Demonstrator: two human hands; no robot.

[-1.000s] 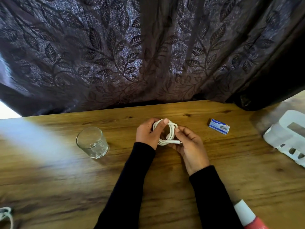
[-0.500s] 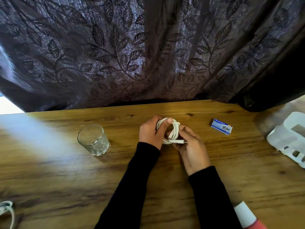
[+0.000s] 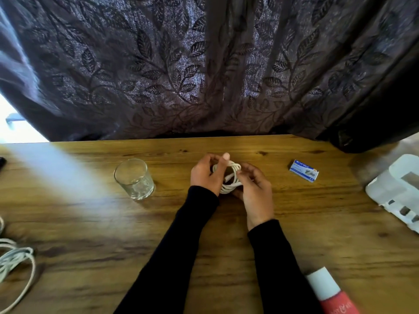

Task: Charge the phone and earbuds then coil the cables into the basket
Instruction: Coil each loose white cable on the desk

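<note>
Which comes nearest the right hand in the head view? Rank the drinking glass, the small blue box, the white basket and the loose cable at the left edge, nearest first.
Measured from the right hand:
1. Small blue box, to its right, toward the curtain.
2. Drinking glass, on its left, beyond the left hand.
3. White basket, at the table's right edge.
4. Loose cable, at the far left edge.

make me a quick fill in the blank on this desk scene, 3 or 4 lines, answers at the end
1. Both hands, the left hand and the right hand, hold a coiled white ____.
2. The drinking glass stands on the wooden table to the ____ of the hands.
3. The small box to the right of the hands is mostly ____ in colour.
4. The white basket sits at the table's ____ edge.

Missing words: cable; left; blue; right
</note>
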